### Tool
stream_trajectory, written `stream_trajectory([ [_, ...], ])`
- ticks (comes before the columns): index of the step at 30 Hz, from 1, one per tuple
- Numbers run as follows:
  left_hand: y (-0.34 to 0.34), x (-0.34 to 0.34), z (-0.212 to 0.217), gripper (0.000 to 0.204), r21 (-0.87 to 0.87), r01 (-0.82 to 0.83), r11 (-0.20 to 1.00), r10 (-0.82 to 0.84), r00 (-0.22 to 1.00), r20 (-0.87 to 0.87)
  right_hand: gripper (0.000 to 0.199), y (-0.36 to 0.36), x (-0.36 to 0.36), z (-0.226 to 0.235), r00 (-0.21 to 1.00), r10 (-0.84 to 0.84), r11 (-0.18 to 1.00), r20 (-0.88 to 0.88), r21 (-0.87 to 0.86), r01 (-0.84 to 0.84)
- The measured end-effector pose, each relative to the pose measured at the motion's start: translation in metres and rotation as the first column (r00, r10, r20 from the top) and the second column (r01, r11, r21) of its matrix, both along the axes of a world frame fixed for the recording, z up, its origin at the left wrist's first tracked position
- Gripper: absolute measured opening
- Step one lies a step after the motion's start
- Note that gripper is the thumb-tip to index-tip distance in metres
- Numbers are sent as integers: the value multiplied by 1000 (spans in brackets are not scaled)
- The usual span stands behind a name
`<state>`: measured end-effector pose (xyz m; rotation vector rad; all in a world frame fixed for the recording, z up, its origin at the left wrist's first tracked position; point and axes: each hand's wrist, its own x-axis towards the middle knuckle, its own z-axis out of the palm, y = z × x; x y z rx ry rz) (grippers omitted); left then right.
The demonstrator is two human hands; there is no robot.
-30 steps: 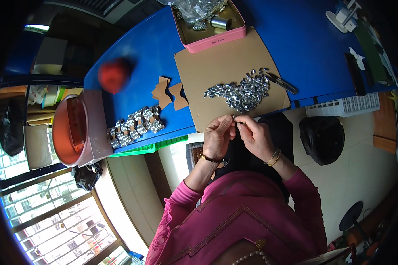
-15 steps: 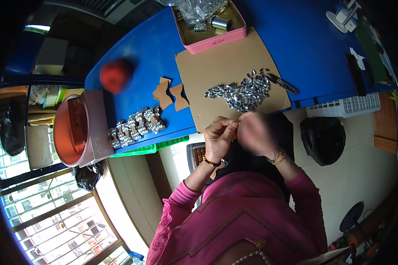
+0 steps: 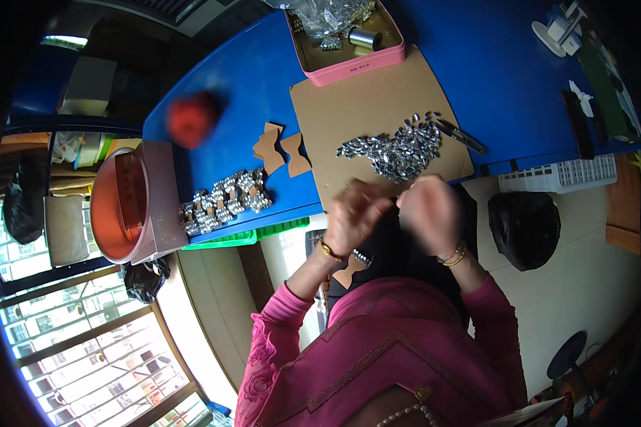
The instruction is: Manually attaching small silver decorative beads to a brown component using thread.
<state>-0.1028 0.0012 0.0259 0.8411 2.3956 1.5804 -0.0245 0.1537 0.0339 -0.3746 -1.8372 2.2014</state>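
Note:
Both hands are held over my lap, close to the near edge of a brown cardboard sheet (image 3: 363,85). My left hand (image 3: 356,217) is curled, with thumb and fingertips pressed together; whatever it may pinch is too small and smeared to make out. Opposite it, my right hand (image 3: 432,213) is blurred, so its fingers cannot be read. Below my left wrist hangs a brown card piece (image 3: 349,272) with a row of silver beads (image 3: 362,257) along it. A pile of shiny silver beads (image 3: 399,148) lies on the cardboard beyond my hands, with a dark-tipped cutter-like tool (image 3: 461,135) beside it.
A pink tin (image 3: 356,69) holding a wire spool (image 3: 365,38) and bagged beads stands at the far edge. Left are cut card shapes (image 3: 295,155), beaded pieces (image 3: 228,199), a red round object (image 3: 191,119) and a pink tub (image 3: 153,206). A black bag (image 3: 523,229) sits right.
My hands have drawn slightly apart, and the left has turned and come lower. More of the beaded card below my left wrist shows. The whole view has shifted a little.

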Motion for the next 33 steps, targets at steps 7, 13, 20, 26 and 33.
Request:
stream_trajectory([
  [7,-9,-64,-15,6,-294,-376,879,214,861,-461,6,-3,-5,-11,996,81,997,45,-17,-80],
  [13,-11,-63,-31,5,-204,-309,929,231,913,-336,4,-9,-6,-23,997,72,984,-20,164,-68],
  [20,-14,-22,-8,5,262,-247,933,-54,624,780,6,-10,-16,-9,992,106,878,-70,475,-60],
  [26,-7,-14,-6,6,453,-301,839,-331,379,864,10,-10,-14,-10,986,117,838,-120,545,-33],
  [33,-8,-15,-3,5,449,-271,851,-335,378,863,12,-9,-11,-7,988,89,867,-129,498,-13],
])
